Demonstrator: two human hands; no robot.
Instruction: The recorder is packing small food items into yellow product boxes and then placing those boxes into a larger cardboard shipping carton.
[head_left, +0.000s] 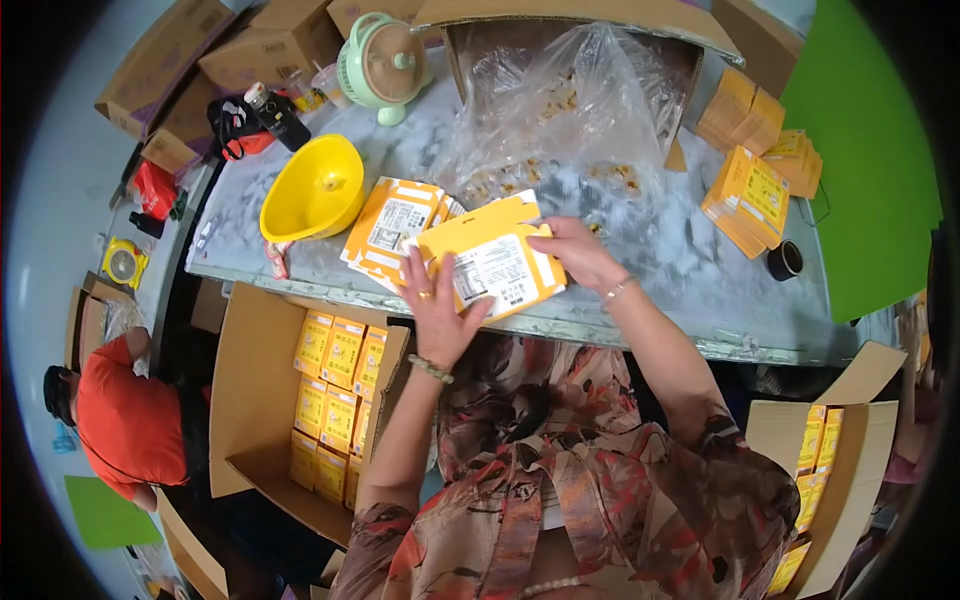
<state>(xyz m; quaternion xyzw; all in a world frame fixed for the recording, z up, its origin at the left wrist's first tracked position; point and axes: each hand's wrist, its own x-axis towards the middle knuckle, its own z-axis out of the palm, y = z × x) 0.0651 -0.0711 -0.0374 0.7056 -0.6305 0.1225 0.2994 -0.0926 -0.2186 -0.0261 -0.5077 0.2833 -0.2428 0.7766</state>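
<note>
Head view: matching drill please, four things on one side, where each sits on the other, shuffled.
1 funnel
2 fan
3 tape roll
4 yellow carton

a held in both hands
b table's right edge
c table's far left, by the boxes
d left of the flat cartons

Pairs: 1-d, 2-c, 3-b, 4-a

A marble-patterned table [700, 270] spreads beneath and beyond the fingers, a green panel [865, 150] off to their right, pale floor [60, 170] far left, and open cardboard cartons [255, 400] standing below the table edge on both sides.
</note>
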